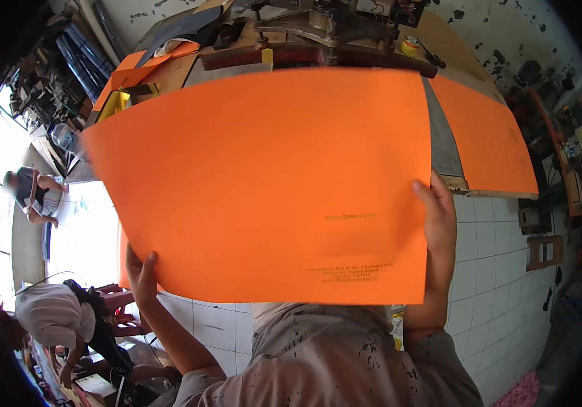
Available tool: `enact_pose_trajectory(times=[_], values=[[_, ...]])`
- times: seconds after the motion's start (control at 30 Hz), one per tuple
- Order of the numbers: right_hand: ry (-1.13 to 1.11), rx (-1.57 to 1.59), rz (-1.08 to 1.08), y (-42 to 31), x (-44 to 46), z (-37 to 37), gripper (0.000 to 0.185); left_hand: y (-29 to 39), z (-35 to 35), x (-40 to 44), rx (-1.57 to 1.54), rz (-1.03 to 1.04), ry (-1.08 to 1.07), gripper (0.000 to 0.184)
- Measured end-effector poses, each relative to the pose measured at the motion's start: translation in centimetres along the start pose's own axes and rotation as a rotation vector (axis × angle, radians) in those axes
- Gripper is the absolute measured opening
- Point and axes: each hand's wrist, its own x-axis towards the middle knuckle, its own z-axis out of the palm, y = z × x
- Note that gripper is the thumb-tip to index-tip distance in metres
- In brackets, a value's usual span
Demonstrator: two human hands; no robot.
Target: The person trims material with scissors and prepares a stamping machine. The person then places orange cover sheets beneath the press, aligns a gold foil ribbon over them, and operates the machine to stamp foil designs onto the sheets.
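Note:
A large orange sheet of paper or card (257,176) is held up in front of me, slightly curved. Small dark printed lines show on its lower right part. My left hand (143,275) grips its lower left edge, thumb on the near face. On the right edge, my right hand (441,217) pinches the sheet with the thumb in front and the fingers behind. The sheet covers much of the worktable behind it.
A metal press-like frame with a dark red bar (372,62) stands on the worktable. More orange sheets (491,139) lie at its right, near a yellow tin (410,46). At left, a person in a white shirt (57,315) bends over; another person (33,193) sits by the doorway.

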Motion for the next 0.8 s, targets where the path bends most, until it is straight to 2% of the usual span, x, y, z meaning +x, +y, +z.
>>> enact_pose_trajectory(times=[0.13, 0.23, 0.33, 0.43, 0.53, 0.67, 0.73, 0.77, 0.8], values=[[0.03, -0.421, -0.001, 3.8, -0.9, -2.9, 0.04, 2.0, 5.1, 2.1, 0.213, 0.005, -0.141, 0.069], [0.028, -0.421, -0.013, 4.5, -1.2, -3.2, 0.041, 1.4, 5.0, 2.4, 0.216, -0.047, -0.134, 0.072], [0.044, -0.397, 0.02, 3.4, -0.3, -2.1, 0.046, 2.1, 4.6, 2.9, 0.238, 0.041, -0.078, 0.073], [0.002, -0.602, -0.032, 2.1, 2.8, -1.2, 0.053, 3.4, 3.4, 5.9, 0.418, 0.072, -0.078, 0.073], [-0.026, -0.862, -0.098, 1.7, 7.6, -0.1, 0.053, 5.4, 4.8, 10.6, 0.417, 0.124, -0.119, 0.074], [0.008, -0.891, -0.249, 2.2, 13.0, 1.7, 0.045, 6.9, 6.5, 16.9, 0.443, 0.076, -0.232, 0.072], [0.053, -0.839, -0.246, 2.7, 14.3, 2.1, 0.04, 6.2, 6.9, 19.1, 0.71, 0.06, -0.142, 0.071], [0.073, -0.85, -0.373, 3.0, 14.2, 2.0, 0.039, 6.0, 7.1, 19.7, 0.842, 0.049, -0.096, 0.071], [0.091, -0.86, -0.499, 3.4, 13.4, 1.7, 0.037, 7.2, 9.0, 18.6, 0.963, 0.004, 0.041, 0.066]])
